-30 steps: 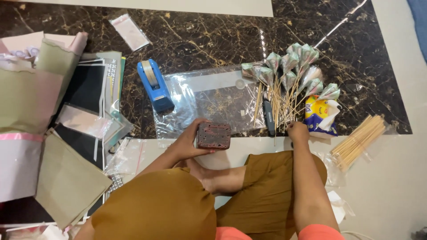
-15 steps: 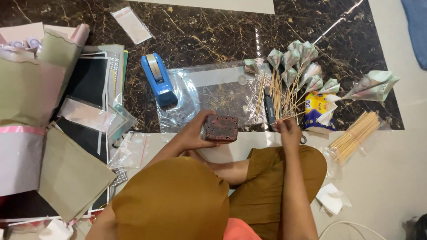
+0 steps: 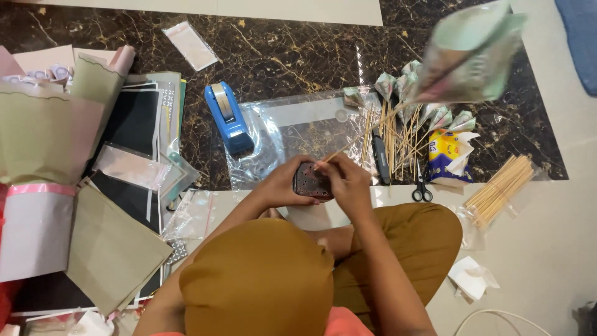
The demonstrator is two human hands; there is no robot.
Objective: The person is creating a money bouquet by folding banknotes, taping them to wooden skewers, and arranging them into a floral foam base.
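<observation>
Person sits on the floor [image 3: 547,249], seen from above. Left hand [image 3: 283,183] is wrapped round a small dark red block [image 3: 311,182] w/ dots on top, held just above the lap, centre of view. Right hand [image 3: 348,180] pinches the lower end of a thin wooden stick [image 3: 357,138] right at the block's top edge; can't tell if the tip is in the block or only touching. Stick runs up toward 1 o'clock, carrying a folded pale-green paper cone [image 3: 469,53], blurred, near the top right.

Beyond the hands at 12 o'clock: clear plastic sheet [image 3: 298,124] on dark marble. Blue tape dispenser [image 3: 227,118] at 11 o'clock, touching the sheet's left edge. At 1–2 o'clock more folded cones on sticks [image 3: 404,118] lie fanned out, w/ a black pen-like tool [image 3: 379,155] among them and small scissors [image 3: 421,190] just below. Yellow tissue pack [image 3: 451,155] beside those. Bundle of bare sticks [image 3: 500,190] at 3 o'clock. Stacked wrapping sheets [image 3: 56,143], green, pink, black, fill 9 o'clock.
</observation>
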